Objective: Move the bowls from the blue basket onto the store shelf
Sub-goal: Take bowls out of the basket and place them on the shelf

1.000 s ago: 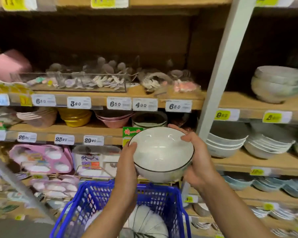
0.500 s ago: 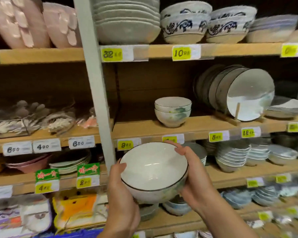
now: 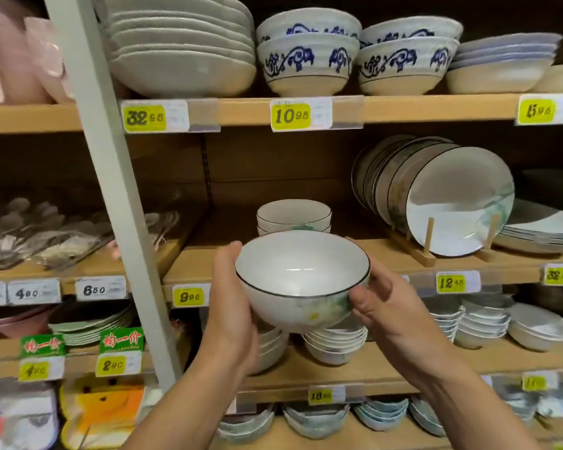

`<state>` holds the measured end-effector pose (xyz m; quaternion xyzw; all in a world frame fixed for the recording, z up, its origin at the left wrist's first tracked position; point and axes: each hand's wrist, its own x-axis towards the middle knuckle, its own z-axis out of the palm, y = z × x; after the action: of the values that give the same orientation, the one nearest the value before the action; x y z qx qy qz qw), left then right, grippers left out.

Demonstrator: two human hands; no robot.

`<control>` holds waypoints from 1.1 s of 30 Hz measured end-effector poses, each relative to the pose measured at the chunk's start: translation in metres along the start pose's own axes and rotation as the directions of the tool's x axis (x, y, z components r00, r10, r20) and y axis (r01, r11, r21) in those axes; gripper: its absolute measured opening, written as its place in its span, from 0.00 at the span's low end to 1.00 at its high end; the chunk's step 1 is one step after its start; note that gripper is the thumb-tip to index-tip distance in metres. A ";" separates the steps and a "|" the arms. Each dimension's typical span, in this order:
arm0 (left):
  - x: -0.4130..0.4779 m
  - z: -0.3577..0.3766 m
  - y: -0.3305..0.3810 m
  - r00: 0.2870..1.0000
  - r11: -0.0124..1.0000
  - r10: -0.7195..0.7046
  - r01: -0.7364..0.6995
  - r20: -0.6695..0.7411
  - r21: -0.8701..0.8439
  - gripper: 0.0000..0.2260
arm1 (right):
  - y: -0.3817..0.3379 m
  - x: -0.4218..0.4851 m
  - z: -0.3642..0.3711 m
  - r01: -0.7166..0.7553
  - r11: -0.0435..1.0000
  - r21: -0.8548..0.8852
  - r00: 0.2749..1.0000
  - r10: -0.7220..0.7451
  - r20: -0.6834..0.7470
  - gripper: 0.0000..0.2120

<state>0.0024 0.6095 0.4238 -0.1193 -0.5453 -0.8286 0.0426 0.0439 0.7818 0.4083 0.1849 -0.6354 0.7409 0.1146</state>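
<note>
1. One white bowl (image 3: 301,284) with a thin dark rim and a faint green-and-yellow print on its outer wall is held in the air. Its mouth faces up and tips slightly toward the camera. It sits in front of the edge of the middle wooden shelf (image 3: 241,264) and does not rest on it.
2. Both hands grasp the bowl. The left hand (image 3: 231,306) cups the left wall with its thumb up by the rim, and the right hand (image 3: 390,310) wraps its fingers round the right wall.
3. Just behind the bowl, two matching dark-rimmed bowls (image 3: 294,216) stand nested on the middle shelf.
4. To the right on that shelf, dark-rimmed plates (image 3: 459,203) stand on edge in a wooden rack (image 3: 429,241).
5. On the shelf's front edge, a yellow 9.95 price tag (image 3: 189,297) sits beside the left hand. A 12.45 tag (image 3: 450,282) sits beyond the right hand.
6. Below, stacks of small white bowls (image 3: 335,345) fill the next shelf down.
7. Above, blue-patterned bowls (image 3: 309,60) stand stacked beside a pile of wide pale dishes (image 3: 182,53).
8. At the left, a grey upright post (image 3: 111,190) divides this bay from its neighbour.
</note>
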 end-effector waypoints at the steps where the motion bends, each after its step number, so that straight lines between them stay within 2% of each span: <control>1: 0.010 0.002 0.005 0.999 0.998 0.035 -0.036 0.039 0.045 0.25 | -0.001 0.011 -0.002 0.019 1.000 0.024 1.000 -0.019 0.017 0.37; 4: 0.043 0.004 0.017 0.983 0.985 0.150 -0.158 0.103 0.075 0.21 | -0.005 0.047 -0.009 0.084 0.995 0.059 0.995 -0.086 0.041 0.28; 7: 0.077 0.007 0.023 0.957 0.968 0.235 -0.246 0.169 0.046 0.14 | -0.005 0.087 -0.017 0.134 0.987 0.093 0.991 -0.132 -0.025 0.30; 10: 0.114 0.003 0.015 0.942 0.955 0.248 -0.277 0.224 0.106 0.27 | -0.001 0.119 -0.026 0.173 0.983 0.065 0.984 -0.170 -0.047 0.30; 12: 0.135 0.001 0.010 0.933 0.944 0.219 -0.277 0.286 0.181 0.30 | 0.003 0.135 -0.031 0.196 0.980 -0.018 0.978 -0.197 -0.069 0.29; 15: 0.161 -0.005 0.001 0.946 0.937 0.130 -0.216 0.298 0.275 0.38 | 0.012 0.151 -0.035 0.196 0.974 -0.114 0.972 -0.208 -0.108 0.32; 18: 0.177 -0.007 -0.008 0.944 0.919 0.063 -0.181 0.324 0.351 0.33 | 0.021 0.160 -0.035 0.183 0.960 -0.212 0.964 -0.217 -0.152 0.35; 23: 0.191 -0.011 -0.025 0.953 0.912 -0.009 -0.116 0.302 0.393 0.31 | 0.037 0.166 -0.039 0.125 0.952 -0.280 0.971 -0.175 -0.161 0.39; 33: 0.192 -0.014 -0.044 0.972 0.903 -0.073 -0.031 0.223 0.430 0.32 | 0.057 0.166 -0.052 0.103 0.930 -0.352 0.974 -0.166 -0.155 0.27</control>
<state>-0.1939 0.6260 0.4266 -0.1975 -0.7170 -0.6685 -0.0056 -0.1365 0.8131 0.4201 0.1368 -0.7266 0.6237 0.2534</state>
